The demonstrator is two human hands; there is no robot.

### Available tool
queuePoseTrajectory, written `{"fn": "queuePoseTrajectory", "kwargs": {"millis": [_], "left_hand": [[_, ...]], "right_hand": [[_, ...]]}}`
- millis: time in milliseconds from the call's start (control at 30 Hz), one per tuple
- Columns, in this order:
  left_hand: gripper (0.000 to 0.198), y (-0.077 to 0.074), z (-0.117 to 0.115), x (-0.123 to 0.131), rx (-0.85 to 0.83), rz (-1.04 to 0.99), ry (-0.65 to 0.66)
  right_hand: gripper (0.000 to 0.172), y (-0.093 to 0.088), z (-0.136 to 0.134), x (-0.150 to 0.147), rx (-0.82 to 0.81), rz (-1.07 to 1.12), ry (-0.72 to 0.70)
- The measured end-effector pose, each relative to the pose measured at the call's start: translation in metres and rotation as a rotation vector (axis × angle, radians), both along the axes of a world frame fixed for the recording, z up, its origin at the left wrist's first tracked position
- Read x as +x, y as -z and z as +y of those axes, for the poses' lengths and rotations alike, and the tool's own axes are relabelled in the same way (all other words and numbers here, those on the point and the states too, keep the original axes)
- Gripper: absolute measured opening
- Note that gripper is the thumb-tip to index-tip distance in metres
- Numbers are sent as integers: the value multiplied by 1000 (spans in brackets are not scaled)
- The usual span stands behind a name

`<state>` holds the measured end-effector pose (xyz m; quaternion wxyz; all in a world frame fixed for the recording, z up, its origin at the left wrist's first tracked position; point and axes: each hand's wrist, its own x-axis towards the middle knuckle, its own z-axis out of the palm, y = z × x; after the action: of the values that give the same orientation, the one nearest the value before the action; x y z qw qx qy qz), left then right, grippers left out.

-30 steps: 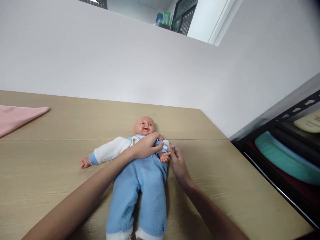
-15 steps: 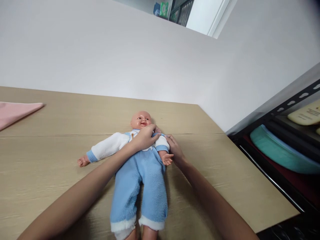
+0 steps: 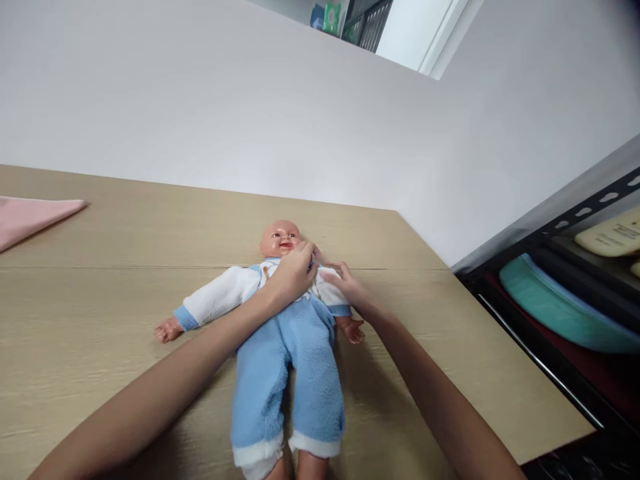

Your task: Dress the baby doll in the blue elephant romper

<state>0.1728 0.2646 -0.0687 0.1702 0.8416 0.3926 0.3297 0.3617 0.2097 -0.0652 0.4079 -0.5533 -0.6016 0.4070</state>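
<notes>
A baby doll [image 3: 280,239] lies face up on the wooden table, dressed in a white and blue fleece outfit [image 3: 313,367]. Across its chest reaches my left hand [image 3: 296,272], fingers curled closed on the outfit at the doll's shoulder, just below the chin; the fingertips are partly hidden. My right hand [image 3: 353,288] rests at the sleeve on the same side, fingers stretched and apart, touching the white cloth. Below it, the doll's small hand [image 3: 353,330] sticks out of the blue cuff. The doll's other arm is spread out to the left.
A pink cloth [image 3: 35,217] lies at the table's left [image 3: 100,293]. On the right a black shelf rack holds a teal basin [image 3: 560,310] and a cream bottle [image 3: 613,233]. A white wall [image 3: 250,100] stands behind.
The doll's arm on the right has swung outward to the right, and its legs have shifted slightly right. My right hand's fingers have moved up onto the sleeve; my left hand stays at the shoulder.
</notes>
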Motion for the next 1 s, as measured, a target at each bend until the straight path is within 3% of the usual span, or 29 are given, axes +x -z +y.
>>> {"fn": "queuePoseTrajectory", "kwargs": {"millis": [67,133,200,300,500,633,767,867,1000], "left_hand": [[21,-3,-4,-3,17,39,-39],[24,-6,-8,-4,28,91,-88],[26,-9,-11,-5,31,143,-120],[23,-11,-12,-4,31,186,-120],[7,-7,-11,-5,43,179,-88],[5,-4,-10,-6,35,171,-68],[14,-4,-13,-7,73,143,-53],[20,-12,-17,-11,186,122,31],[28,-32,-21,-26,205,208,249]], "right_hand": [[68,-15,-13,18,5,-185,-171],[75,-30,-22,37,70,-473,-337],[73,-41,-27,51,98,-664,-384],[75,-45,-26,59,109,-774,-376],[65,-40,-23,70,96,-876,-326],[55,-30,-20,90,115,-733,-330],[53,-8,-16,109,215,-631,-265],[47,8,-17,112,276,-633,-205],[38,17,-35,86,557,-689,-50]]}}
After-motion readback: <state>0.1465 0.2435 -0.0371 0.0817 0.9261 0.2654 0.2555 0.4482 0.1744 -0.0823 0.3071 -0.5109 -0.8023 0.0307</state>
